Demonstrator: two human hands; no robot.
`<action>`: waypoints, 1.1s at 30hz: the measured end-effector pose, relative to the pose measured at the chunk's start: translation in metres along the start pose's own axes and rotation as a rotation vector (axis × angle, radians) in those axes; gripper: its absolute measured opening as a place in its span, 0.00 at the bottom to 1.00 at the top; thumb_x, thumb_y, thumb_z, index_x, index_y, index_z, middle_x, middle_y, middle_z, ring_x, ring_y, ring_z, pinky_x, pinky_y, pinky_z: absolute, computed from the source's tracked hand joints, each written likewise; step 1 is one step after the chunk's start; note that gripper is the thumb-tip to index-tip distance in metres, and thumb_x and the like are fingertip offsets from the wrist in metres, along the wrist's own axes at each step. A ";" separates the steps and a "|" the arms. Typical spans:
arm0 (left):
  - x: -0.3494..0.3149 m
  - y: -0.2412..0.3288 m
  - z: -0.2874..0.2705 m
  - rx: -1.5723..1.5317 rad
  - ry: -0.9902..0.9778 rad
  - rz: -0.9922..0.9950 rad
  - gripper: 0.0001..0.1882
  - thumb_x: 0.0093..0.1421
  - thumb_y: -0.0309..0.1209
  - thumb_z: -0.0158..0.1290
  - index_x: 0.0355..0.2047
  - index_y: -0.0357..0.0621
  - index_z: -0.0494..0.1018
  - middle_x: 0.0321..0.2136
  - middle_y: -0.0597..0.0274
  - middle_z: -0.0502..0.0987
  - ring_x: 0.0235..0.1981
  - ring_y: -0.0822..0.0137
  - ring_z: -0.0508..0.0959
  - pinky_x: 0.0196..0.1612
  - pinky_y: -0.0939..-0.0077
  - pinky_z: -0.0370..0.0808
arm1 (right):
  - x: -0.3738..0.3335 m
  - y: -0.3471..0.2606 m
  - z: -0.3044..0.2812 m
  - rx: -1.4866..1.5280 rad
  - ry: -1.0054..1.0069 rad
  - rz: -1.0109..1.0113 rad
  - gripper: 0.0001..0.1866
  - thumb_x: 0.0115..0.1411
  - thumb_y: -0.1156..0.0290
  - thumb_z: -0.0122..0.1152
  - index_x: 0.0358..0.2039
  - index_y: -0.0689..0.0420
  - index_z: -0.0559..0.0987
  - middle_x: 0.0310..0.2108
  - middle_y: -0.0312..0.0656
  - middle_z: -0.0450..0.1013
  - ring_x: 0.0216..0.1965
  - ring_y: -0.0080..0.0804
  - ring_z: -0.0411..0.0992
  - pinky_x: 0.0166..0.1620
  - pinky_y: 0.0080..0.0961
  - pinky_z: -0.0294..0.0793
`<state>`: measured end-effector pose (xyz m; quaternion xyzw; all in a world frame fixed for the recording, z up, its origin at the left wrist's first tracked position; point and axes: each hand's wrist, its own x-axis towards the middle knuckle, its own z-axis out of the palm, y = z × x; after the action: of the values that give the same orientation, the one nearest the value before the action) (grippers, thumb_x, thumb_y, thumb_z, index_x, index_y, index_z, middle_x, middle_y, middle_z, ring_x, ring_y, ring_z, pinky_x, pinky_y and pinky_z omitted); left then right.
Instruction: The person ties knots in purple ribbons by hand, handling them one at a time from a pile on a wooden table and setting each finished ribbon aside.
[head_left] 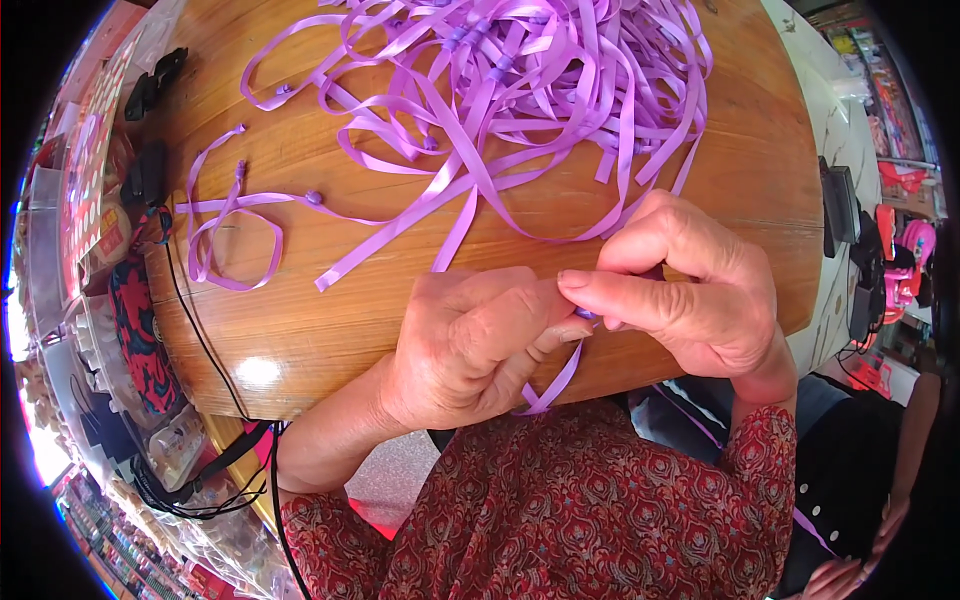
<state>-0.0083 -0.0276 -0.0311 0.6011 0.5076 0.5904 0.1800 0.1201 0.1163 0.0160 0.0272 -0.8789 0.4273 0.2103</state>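
Note:
My left hand (475, 345) and my right hand (700, 290) meet over the near edge of the wooden table, fingertips together. Both pinch a purple ribbon (562, 378), whose loose end hangs below my left fingers. A bit of purple shows between the fingertips, perhaps a knot; my fingers cover most of it. Beyond my hands lies a big tangled pile of purple ribbons (480, 130), many with small purple knots or beads. To its left, a looped ribbon (275, 250) is spread on the wood.
The wooden table (290, 340) has a dark cable (195, 320) along its left edge. Black objects (150, 170) and a red-black patterned pouch (140, 325) lie at the left. Another person's hand (835, 580) and dark clothing appear at the lower right.

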 end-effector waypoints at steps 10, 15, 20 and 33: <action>-0.001 0.001 0.001 0.011 0.039 0.011 0.10 0.51 0.22 0.60 0.33 0.37 0.71 0.21 0.58 0.74 0.16 0.62 0.74 0.16 0.74 0.68 | 0.001 0.009 -0.007 0.101 0.044 -0.077 0.13 0.44 0.75 0.69 0.33 0.63 0.80 0.25 0.42 0.74 0.22 0.27 0.70 0.24 0.21 0.67; 0.003 0.003 -0.003 0.047 -0.032 0.009 0.12 0.50 0.22 0.61 0.34 0.37 0.71 0.21 0.59 0.73 0.15 0.62 0.73 0.16 0.74 0.68 | 0.001 0.010 -0.008 0.096 0.022 -0.103 0.12 0.43 0.74 0.70 0.30 0.62 0.80 0.25 0.41 0.74 0.22 0.28 0.70 0.24 0.21 0.67; 0.002 0.004 -0.004 -0.006 -0.044 -0.002 0.09 0.50 0.22 0.60 0.32 0.37 0.72 0.17 0.60 0.70 0.14 0.63 0.72 0.15 0.73 0.66 | 0.000 0.006 -0.006 0.060 0.013 -0.097 0.13 0.41 0.72 0.71 0.29 0.61 0.79 0.23 0.38 0.72 0.21 0.29 0.69 0.23 0.22 0.66; 0.009 0.010 -0.014 -0.118 -0.148 -0.069 0.07 0.51 0.22 0.59 0.31 0.36 0.73 0.17 0.58 0.69 0.15 0.61 0.73 0.16 0.71 0.67 | -0.003 0.017 -0.002 -0.040 -0.027 -0.243 0.15 0.39 0.66 0.73 0.25 0.60 0.78 0.22 0.37 0.71 0.19 0.29 0.67 0.21 0.22 0.65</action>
<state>-0.0187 -0.0301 -0.0150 0.6136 0.4777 0.5666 0.2724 0.1198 0.1284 0.0036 0.1352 -0.8801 0.3808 0.2493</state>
